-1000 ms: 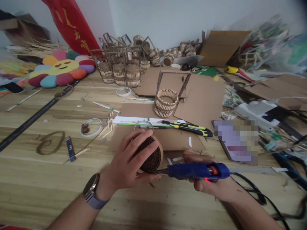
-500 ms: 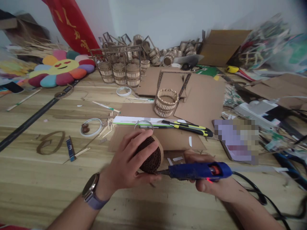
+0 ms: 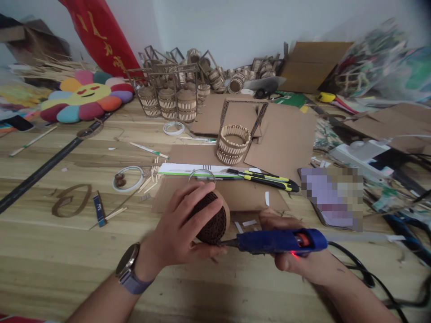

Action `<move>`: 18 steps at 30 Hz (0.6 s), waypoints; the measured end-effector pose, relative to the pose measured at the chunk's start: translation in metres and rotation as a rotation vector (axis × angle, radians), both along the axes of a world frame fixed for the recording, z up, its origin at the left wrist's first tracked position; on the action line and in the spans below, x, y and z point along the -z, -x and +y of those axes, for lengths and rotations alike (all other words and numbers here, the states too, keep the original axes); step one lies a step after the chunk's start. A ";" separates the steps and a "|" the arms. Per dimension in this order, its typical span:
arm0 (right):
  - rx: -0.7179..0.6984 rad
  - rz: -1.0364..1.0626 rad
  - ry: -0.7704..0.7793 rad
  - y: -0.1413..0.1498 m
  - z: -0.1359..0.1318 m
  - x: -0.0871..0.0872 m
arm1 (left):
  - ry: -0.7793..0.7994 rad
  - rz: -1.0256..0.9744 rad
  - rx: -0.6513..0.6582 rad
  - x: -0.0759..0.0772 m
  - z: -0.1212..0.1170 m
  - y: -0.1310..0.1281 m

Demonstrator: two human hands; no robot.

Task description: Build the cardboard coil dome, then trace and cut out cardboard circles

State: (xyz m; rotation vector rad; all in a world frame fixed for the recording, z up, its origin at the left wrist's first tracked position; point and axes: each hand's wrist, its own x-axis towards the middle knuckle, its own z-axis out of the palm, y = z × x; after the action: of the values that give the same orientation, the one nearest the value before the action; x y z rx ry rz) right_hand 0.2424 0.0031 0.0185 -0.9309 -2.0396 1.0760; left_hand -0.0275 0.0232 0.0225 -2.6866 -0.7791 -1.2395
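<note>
My left hand is wrapped round a dark round cardboard dome, holding it just above the wooden table. A watch sits on that wrist. My right hand grips a blue hot glue gun held level, its red light on. The gun's metal nozzle touches the lower right edge of the dome. A black cord runs from the gun off to the right.
Just beyond my hands lie cardboard sheets, a yellow-black utility knife, a green-white ruler and a small stick basket with a cardboard frame. Several finished baskets stand at the back. A flower cushion lies back left. Clutter fills the right side.
Almost nothing has moved. The glue gun and my right hand have shifted very slightly to the right, with the nozzle staying at the dome's edge.
</note>
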 end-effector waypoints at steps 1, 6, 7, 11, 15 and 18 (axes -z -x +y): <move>0.008 0.023 0.002 0.000 0.000 0.000 | 0.003 0.003 0.000 0.000 0.000 0.000; 0.026 0.042 0.025 0.002 0.000 -0.004 | 0.012 0.011 0.009 0.001 0.000 0.001; 0.022 0.041 0.028 0.002 0.000 -0.004 | 0.010 0.011 0.010 0.001 0.000 0.002; 0.007 0.043 0.017 0.002 0.000 -0.003 | 0.008 0.010 0.003 0.001 -0.001 0.002; 0.018 0.038 0.021 0.001 -0.001 -0.002 | 0.002 0.005 0.006 0.000 -0.001 0.001; 0.008 0.044 0.016 0.001 -0.001 -0.002 | -0.005 -0.002 0.007 0.000 -0.001 0.000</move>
State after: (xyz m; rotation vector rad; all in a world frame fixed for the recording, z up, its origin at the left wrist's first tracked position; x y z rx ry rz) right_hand 0.2419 0.0019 0.0207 -0.9149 -1.9926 1.1002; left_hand -0.0279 0.0227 0.0226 -2.6865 -0.7667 -1.2444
